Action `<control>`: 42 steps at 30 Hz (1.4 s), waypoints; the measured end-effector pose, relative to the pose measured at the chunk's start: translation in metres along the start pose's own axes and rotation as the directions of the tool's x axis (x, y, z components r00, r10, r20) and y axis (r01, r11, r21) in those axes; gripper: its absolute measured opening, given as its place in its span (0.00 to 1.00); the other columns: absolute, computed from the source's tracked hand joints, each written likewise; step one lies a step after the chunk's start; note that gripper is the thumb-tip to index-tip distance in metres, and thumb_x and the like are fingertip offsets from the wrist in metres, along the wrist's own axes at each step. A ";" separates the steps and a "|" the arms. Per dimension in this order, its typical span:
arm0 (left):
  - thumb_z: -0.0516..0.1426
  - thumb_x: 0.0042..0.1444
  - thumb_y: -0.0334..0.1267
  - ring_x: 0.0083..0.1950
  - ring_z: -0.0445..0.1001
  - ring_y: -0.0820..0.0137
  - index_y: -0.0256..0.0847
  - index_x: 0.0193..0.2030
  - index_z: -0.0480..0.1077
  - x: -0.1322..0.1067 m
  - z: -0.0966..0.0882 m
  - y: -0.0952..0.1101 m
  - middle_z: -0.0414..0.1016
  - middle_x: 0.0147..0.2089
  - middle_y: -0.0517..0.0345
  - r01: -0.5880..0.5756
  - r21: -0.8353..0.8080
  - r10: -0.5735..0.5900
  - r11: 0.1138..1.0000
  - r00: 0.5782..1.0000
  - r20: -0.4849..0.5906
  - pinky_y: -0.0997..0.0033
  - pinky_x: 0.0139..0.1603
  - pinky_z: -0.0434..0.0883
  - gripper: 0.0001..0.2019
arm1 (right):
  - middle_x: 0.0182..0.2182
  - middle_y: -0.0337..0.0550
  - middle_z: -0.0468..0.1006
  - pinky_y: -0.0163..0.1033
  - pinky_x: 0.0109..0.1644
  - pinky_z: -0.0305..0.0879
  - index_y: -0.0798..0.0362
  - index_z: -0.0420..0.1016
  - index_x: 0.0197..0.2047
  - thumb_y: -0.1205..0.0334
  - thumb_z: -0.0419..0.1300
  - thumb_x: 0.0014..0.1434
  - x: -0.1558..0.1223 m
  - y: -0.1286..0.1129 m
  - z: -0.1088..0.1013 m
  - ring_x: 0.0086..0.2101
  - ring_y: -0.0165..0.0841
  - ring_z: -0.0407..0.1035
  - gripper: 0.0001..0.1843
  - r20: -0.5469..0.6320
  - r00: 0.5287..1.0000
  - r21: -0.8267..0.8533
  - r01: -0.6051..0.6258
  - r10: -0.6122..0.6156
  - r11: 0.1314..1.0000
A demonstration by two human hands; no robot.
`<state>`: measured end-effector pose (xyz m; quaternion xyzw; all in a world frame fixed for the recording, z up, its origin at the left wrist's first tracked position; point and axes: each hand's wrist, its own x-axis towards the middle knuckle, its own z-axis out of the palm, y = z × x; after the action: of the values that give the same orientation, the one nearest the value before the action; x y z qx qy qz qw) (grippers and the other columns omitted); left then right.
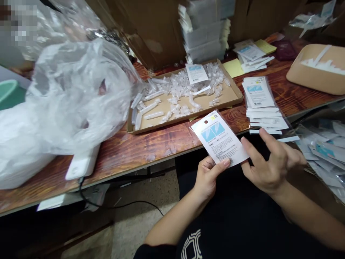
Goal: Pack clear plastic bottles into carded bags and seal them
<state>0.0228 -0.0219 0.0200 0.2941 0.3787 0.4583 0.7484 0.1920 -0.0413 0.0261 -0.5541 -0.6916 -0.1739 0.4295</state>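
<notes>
My left hand (208,178) grips the lower edge of a clear-wrapped printed card packet (217,138), thumb on its front. The packet is tilted, with blue pictures, small print and a hang hole at the top. My right hand (272,162) is beside the packet's right edge, fingers spread, fingertips close to or touching it. A narrow white strip (289,139) sticks out past the right hand's fingers; I cannot tell whether they hold it. Just beyond, on the table, lies an overlapping stack of similar packets (257,95).
A shallow cardboard tray (238,96) holds many small clear plastic pieces and one card packet (196,73). At left, a big clear plastic bag (75,93) bulges over a white corded device (82,165). More packets (326,154) fill the lower right. A tan board (309,77) carries white strips.
</notes>
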 end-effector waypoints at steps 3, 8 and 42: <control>0.74 0.45 0.48 0.48 0.83 0.59 0.42 0.40 0.85 -0.011 0.003 0.008 0.87 0.46 0.50 -0.076 0.055 0.076 0.996 0.997 0.010 0.58 0.57 0.77 0.17 | 0.58 0.38 0.82 0.47 0.47 0.64 0.33 0.75 0.65 0.68 0.66 0.63 0.008 -0.006 -0.011 0.49 0.40 0.80 0.30 0.099 0.955 0.009 0.281 -0.281 0.960; 0.71 0.51 0.50 0.48 0.80 0.59 0.42 0.36 0.84 -0.036 0.005 0.046 0.85 0.45 0.49 -0.297 0.357 0.215 0.885 0.943 0.253 0.60 0.54 0.75 0.14 | 0.62 0.49 0.77 0.49 0.58 0.74 0.46 0.71 0.69 0.74 0.59 0.66 0.017 -0.005 -0.025 0.59 0.44 0.76 0.30 0.113 0.921 0.247 0.336 -0.372 0.909; 0.73 0.46 0.41 0.29 0.75 0.72 0.41 0.30 0.85 -0.034 0.098 0.139 0.84 0.30 0.56 -0.504 0.792 -0.097 0.345 0.821 0.563 0.74 0.30 0.69 0.07 | 0.31 0.38 0.86 0.38 0.40 0.76 0.45 0.86 0.32 0.57 0.69 0.60 0.061 -0.005 -0.123 0.33 0.34 0.79 0.06 0.253 0.955 0.629 -0.282 0.151 0.725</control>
<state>0.0305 -0.0057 0.1929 0.8179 0.3085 0.1630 0.4575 0.2352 -0.0930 0.1456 -0.4579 -0.6751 0.1843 0.5483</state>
